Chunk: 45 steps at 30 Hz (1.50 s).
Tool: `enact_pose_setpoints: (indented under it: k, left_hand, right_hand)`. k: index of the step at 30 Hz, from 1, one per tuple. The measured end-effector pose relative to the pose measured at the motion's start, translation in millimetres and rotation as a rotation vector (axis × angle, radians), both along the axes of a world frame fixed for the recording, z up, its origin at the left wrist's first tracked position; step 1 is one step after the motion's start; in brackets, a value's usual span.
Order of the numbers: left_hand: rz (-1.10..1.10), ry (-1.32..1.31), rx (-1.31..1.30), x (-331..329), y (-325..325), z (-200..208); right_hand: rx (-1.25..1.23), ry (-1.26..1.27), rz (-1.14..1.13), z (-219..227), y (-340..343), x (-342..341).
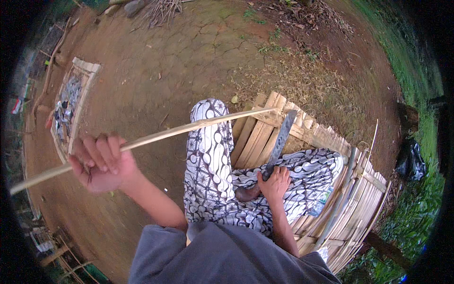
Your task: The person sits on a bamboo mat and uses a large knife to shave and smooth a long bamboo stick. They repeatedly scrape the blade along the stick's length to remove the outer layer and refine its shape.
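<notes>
My left hand [101, 158] is out to the left, its fingers closed round a long pale bamboo strip [184, 128]. The strip slants up to the right across my raised knee, and its far tip lies over the edge of a slatted bamboo bench [257, 137]. My right hand [275, 184] rests at my lap, closed on a machete whose handle is mostly hidden by the hand. The dark, spotted machete blade [282, 139] points away from me, its end close to the strip's tip. Patterned black-and-white cloth [208, 175] covers my legs.
A clear bottle [321, 202] lies beside my right thigh on the bamboo slats. Curly shavings [302, 80] litter the ground ahead. At the left is a framed bed of ash-grey debris [68, 102]. A black plastic bag [410, 161] sits at the right by the grass.
</notes>
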<state>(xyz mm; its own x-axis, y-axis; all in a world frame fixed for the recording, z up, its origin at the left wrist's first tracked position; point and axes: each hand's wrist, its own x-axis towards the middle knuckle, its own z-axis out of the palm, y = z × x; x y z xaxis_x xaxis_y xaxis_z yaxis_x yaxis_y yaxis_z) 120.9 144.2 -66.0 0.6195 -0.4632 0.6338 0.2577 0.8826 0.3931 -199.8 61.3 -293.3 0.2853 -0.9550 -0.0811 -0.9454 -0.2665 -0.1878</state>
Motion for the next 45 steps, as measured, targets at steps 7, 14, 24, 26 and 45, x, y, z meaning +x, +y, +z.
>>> enact_pose_setpoints:
  k: [7, 14, 24, 26, 45]
  left_hand:
    - [0.062, 0.107, -0.005, 0, 18, -6]
    - [0.213, 0.218, 0.227, -23, 14, -38]
    - [0.356, 0.286, 0.346, -31, 2, -37]
    - [0.306, 0.288, 0.315, -31, 3, -37]
    - [0.222, 0.279, 0.257, -29, 4, -43]
  right_hand:
    - [0.216, -0.650, -0.151, -20, -9, -41]
    - [0.716, -1.277, -0.592, 43, -13, -45]
    - [0.413, -0.701, 0.103, 72, 14, -15]
    - [0.445, -0.559, 0.250, 74, 22, -8]
    - [0.547, -0.416, 0.162, 83, 23, -42]
